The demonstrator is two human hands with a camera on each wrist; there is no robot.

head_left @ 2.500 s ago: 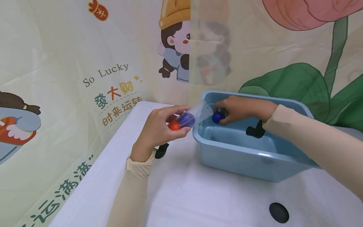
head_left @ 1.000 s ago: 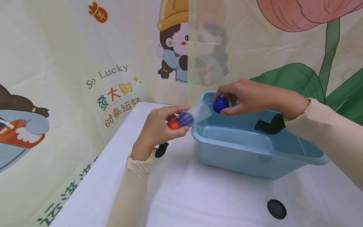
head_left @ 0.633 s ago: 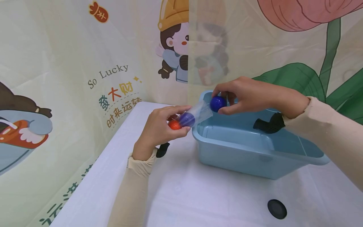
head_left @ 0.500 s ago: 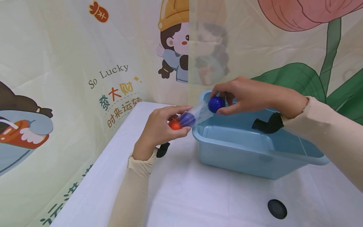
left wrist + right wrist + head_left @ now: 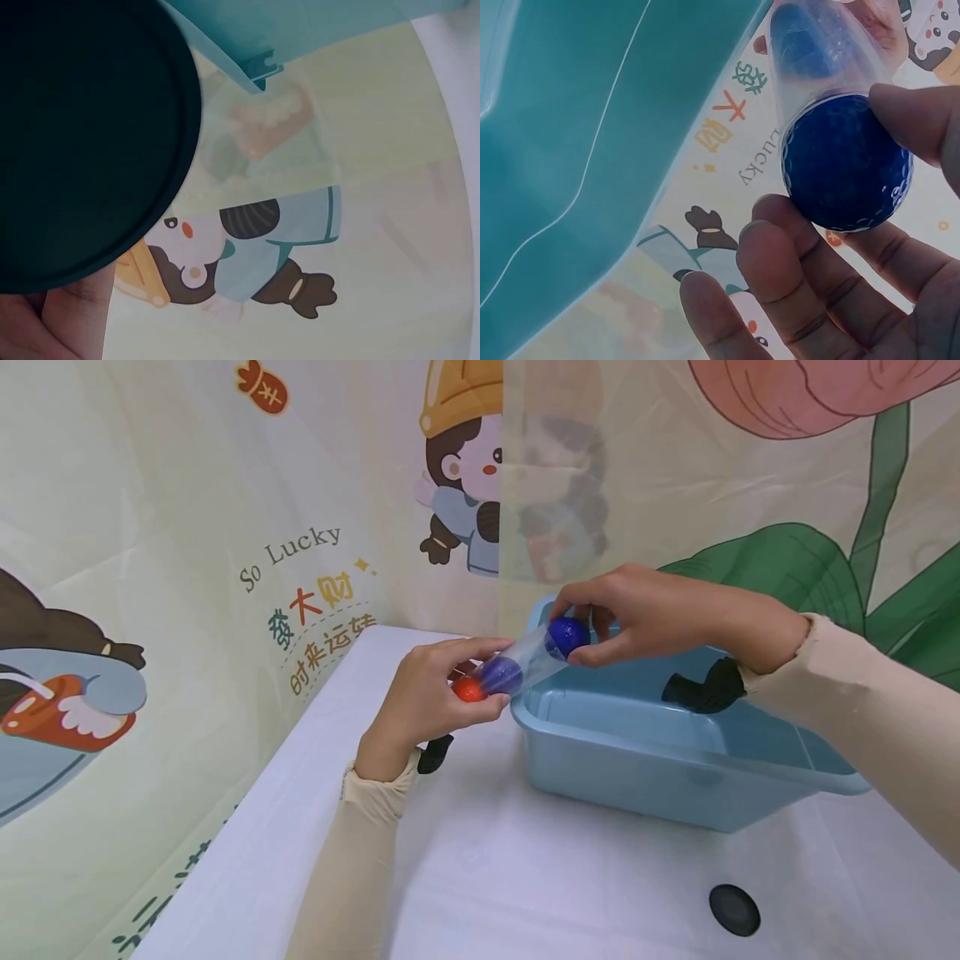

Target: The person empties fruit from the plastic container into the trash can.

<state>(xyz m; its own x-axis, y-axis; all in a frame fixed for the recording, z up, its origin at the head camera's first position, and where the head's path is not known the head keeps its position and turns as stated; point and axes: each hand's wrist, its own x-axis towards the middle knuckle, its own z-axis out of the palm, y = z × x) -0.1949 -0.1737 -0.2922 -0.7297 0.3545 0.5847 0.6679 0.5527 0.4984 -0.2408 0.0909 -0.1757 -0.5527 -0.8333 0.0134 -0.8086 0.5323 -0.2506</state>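
Note:
My left hand (image 5: pixel 423 689) grips a clear tube (image 5: pixel 531 662), tilted up to the right. Inside the tube lie a red ball (image 5: pixel 469 689) at the lower end and a blue ball (image 5: pixel 502 676) above it. A second blue ball (image 5: pixel 567 637), dimpled like a golf ball in the right wrist view, sits at the tube's upper mouth. My right hand (image 5: pixel 645 614) pinches that ball between thumb and fingers. In the left wrist view a dark round disc (image 5: pixel 90 142) covers much of the frame, with left fingers (image 5: pixel 79 319) below it.
A light blue plastic basin (image 5: pixel 637 768) stands under my right hand, its left rim close to the tube. A black round disc (image 5: pixel 735 910) lies on the white table (image 5: pixel 525 877) at the front right. Printed cloth (image 5: pixel 180 460) hangs behind.
My right hand has lifted the blue ball out of the basin and carried it left to the tube's mouth, where it now sits partly inside. The left hand has hardly moved.

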